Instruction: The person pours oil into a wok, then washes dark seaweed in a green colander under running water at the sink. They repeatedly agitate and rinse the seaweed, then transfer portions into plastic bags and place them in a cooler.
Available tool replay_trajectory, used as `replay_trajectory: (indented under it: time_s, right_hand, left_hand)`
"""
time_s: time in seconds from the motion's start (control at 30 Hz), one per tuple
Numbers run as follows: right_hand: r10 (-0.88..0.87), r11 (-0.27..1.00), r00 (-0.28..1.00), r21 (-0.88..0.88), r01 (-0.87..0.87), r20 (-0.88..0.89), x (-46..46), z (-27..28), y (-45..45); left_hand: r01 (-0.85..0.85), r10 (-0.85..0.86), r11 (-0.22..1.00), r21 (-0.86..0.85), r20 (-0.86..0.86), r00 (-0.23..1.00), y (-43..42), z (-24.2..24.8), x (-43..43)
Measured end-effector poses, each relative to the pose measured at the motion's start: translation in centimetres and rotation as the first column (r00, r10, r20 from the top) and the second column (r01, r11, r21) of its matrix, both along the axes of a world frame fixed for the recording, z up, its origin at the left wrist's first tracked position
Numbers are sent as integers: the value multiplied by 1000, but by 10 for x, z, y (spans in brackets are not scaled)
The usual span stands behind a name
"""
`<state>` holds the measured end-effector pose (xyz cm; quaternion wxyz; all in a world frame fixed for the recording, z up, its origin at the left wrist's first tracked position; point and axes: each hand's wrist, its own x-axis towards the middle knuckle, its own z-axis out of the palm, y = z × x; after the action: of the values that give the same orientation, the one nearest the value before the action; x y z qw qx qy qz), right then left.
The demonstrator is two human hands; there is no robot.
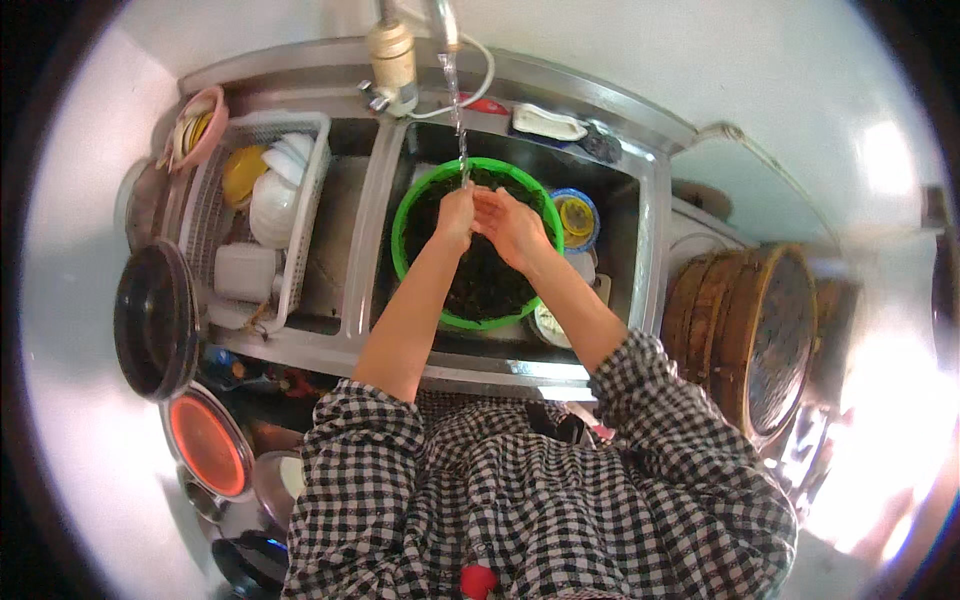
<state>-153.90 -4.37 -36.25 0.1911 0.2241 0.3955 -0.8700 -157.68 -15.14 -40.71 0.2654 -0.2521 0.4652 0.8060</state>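
Note:
My left hand (455,214) and my right hand (508,223) are close together over a bright green plastic basin (400,247) in the right sink bowl. Water (458,120) runs from the metal faucet (444,30) down to the fingers of my left hand. The fingers of both hands meet or overlap, palms turned inward, and I see nothing held between them. Dark leafy greens (487,281) fill much of the basin below. Parts of the fingers are hidden, so whether they touch is hard to tell.
A white dish rack (304,232) with bowls stands in the left sink bowl. Right of the basin are a blue-rimmed bowl (592,214) and other dishes. A white soap dish (549,124) lies on the back ledge. Bamboo steamers (697,322) stand at right, dark pans (154,322) at left.

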Motion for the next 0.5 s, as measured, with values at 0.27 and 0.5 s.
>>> replay_trajectory:
  time_s: [0.27,0.5]
  right_hand:
    - [-144,982,982,138,127,122,-35,-39,-22]
    - [-211,977,977,45,210,25,-74,-33,-63]
  left_hand:
    - [117,-150,963,-242,-120,981,-3,4,2]
    - [-243,250,968,61,-235,939,-25,-9,-29]
